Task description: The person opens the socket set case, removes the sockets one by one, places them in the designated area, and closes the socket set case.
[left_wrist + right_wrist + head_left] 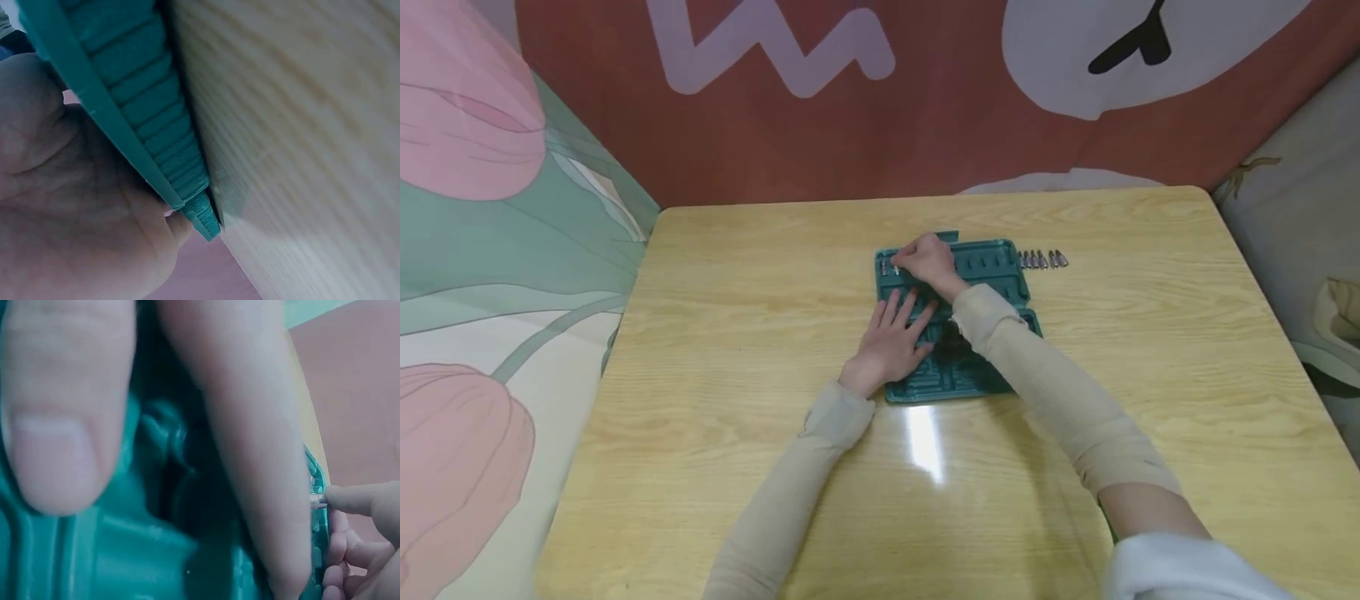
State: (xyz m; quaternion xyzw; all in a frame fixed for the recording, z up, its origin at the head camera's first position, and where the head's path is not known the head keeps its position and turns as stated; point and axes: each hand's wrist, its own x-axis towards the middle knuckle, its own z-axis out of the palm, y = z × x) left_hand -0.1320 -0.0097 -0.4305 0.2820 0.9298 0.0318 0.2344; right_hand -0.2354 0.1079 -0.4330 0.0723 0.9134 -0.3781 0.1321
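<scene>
A green molded case (988, 258) lies unfolded on the table, its slotted compartments facing up. My left hand (889, 346) rests on it with fingers spread, palm at the left edge; the left wrist view shows that palm beside the case's ribbed side (140, 94). Over the far-left compartment, my right hand (928, 260) pinches a small shiny metal piece (317, 500) at a slot, its other fingers curled. Another small metal piece (883, 268) sits in the slot row to the left. Left-hand fingers (59, 425) fill much of the right wrist view. The piece's exact kind is too small to tell.
Several similar small metal pieces (1036, 259) lie in a row on the table just right of the case. The wooden table (722, 350) meets a red patterned backdrop (925, 150) at its far edge. Both forearms cross the near side.
</scene>
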